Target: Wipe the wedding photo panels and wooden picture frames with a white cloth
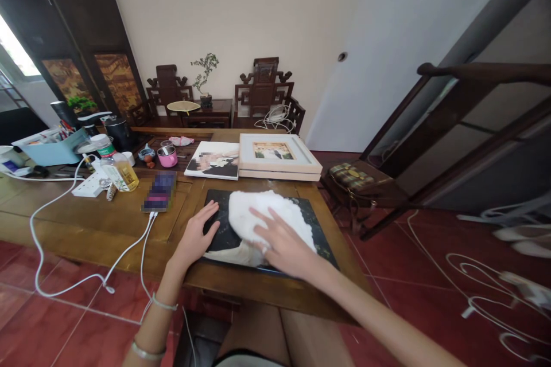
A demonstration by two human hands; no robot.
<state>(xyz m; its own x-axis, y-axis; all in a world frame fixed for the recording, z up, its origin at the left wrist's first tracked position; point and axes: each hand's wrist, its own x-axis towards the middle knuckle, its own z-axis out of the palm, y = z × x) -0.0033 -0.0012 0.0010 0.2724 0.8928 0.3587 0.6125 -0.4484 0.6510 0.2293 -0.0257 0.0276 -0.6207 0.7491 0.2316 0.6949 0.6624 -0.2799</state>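
Observation:
A dark photo print (316, 232) lies flat on the wooden table (107, 223) near its front edge. A white fluffy cloth (267, 212) rests on top of it. My right hand (282, 243) lies flat on the cloth with fingers stretched out, pressing it onto the print. My left hand (196, 235) is open, fingers flat, resting on the print's left edge and the table beside it.
Behind the print sit another photo print (215, 159) and stacked framed pictures (278, 156). To the left are a phone (160, 190) on a white cable, a power strip (89, 184), a bottle, a pink cup (167, 156), a blue bin. A wooden chair (357, 178) stands at right.

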